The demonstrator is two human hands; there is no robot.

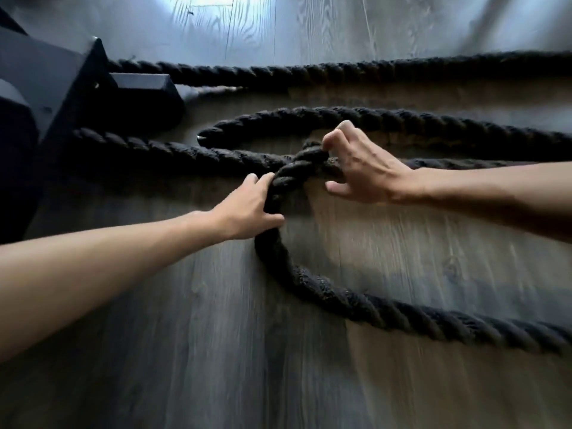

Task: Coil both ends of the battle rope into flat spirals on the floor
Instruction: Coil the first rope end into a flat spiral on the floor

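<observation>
Bending the rope point(309, 283) on the floor point(185, 335), left hand point(247, 209) wrapped round it, right hand point(365, 171) pinching the curl's tip. Barely one turn, so 1st spiral's just starting. Further back, long runs lie loose by the stand point(62, 82); 2nd end untouched, I reckon.

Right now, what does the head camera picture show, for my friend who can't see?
Two bare hands bend a thick black rope into a loop on a grey wooden floor. The left hand grips the curve; the right hand hooks over the rope further along.
</observation>
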